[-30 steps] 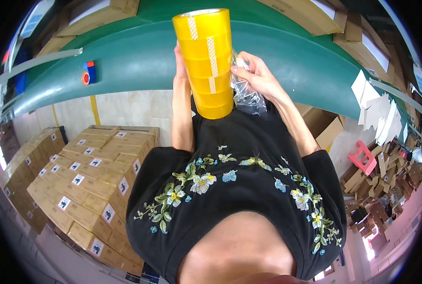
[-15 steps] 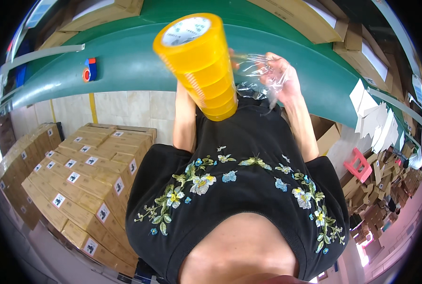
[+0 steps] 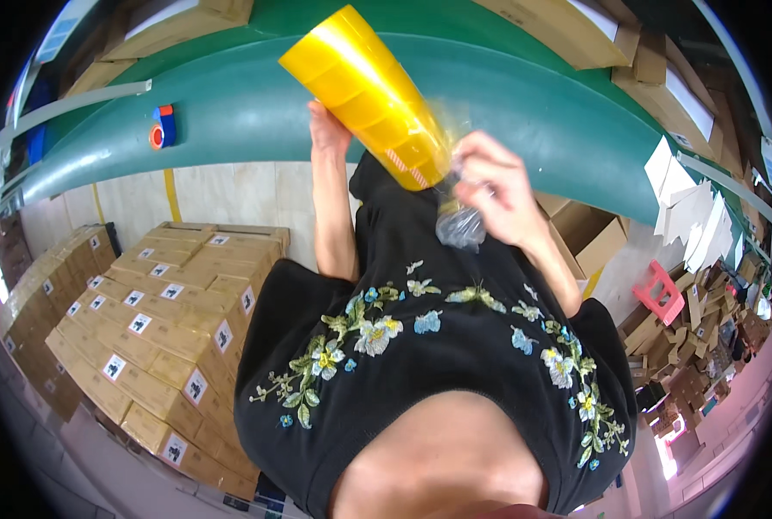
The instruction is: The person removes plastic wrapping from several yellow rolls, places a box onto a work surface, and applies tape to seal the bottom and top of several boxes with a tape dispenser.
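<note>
A stack of yellow packing tape rolls [image 3: 364, 91], joined end to end, is held tilted above the green work surface [image 3: 247, 112]. My left hand [image 3: 327, 130] grips the stack from its left side; most of its fingers are hidden behind the rolls. At the stack's lower end, my right hand [image 3: 500, 186] is closed on crumpled clear plastic wrap [image 3: 461, 227]. The wrap bunches against the lowest roll and hangs below the fingers. Slight blur covers the right fingertips.
A blue and orange tape dispenser [image 3: 163, 128] lies on the green surface at left. Cardboard boxes [image 3: 675, 86] line its far side. Stacked cartons [image 3: 169, 320] stand at lower left. An open carton [image 3: 598, 238], white sheets [image 3: 688, 208] and a pink stool [image 3: 659, 292] are at right.
The tape stack has tipped, its upper end swinging so the printed core no longer shows. My right hand has come down and inward, and the stretched wrap is now bunched at the stack's lower end.
</note>
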The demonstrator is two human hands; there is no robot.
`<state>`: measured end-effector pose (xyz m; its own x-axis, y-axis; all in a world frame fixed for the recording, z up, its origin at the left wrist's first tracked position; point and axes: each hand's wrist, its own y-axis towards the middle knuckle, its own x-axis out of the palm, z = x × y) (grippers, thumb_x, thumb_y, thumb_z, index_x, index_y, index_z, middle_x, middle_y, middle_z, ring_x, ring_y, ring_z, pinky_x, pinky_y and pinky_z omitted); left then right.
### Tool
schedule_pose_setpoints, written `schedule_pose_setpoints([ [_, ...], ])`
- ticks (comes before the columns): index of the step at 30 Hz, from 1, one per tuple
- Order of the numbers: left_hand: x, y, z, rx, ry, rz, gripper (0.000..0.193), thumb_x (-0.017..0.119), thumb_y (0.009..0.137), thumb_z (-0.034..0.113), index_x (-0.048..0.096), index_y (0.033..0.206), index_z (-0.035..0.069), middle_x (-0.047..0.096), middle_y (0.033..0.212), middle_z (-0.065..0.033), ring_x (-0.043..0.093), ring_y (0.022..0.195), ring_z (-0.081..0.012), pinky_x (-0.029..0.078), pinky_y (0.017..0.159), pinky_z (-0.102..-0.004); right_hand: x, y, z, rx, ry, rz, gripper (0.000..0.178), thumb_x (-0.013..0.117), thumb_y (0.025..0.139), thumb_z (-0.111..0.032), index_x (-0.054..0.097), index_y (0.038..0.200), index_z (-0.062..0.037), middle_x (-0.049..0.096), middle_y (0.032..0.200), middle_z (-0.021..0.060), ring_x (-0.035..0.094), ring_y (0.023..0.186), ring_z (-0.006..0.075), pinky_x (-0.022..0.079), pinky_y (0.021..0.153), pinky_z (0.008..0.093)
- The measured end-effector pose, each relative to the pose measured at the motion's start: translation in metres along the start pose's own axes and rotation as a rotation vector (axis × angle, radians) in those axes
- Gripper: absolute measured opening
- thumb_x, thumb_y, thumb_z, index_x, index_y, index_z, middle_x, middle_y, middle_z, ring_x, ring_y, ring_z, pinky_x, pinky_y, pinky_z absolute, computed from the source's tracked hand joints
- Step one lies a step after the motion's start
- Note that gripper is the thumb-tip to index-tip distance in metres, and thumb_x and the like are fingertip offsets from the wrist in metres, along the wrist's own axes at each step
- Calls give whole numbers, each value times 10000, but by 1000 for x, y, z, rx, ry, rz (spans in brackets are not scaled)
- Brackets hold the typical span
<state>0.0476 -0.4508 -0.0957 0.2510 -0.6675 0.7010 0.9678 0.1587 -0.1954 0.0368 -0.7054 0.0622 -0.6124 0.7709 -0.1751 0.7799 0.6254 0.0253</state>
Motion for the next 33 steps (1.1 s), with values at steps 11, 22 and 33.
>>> schedule_pose_setpoints([
  [11,7,14,-7,165,-340,66,680,684,717,464,461,1229,77,568,1143,-91,572,1016,-268,503,854,-419,-27,-23,47,156,1221,528,26,457,638,-48,438,654,-41,534,763,136,540,862,299,432,801,431],
  [22,42,5,22,81,-141,-139,615,673,723,359,489,1207,26,588,1115,-114,593,998,-245,498,850,-368,28,34,24,85,-573,150,192,602,843,-207,555,879,-24,489,631,105,437,520,198,379,509,331],
  [33,46,17,66,362,-164,154,692,632,739,532,466,1247,92,544,1206,-79,547,1071,-254,483,881,-407,-22,-39,59,300,59,86,237,567,829,-95,460,635,-11,535,745,39,489,654,125,371,584,293],
])
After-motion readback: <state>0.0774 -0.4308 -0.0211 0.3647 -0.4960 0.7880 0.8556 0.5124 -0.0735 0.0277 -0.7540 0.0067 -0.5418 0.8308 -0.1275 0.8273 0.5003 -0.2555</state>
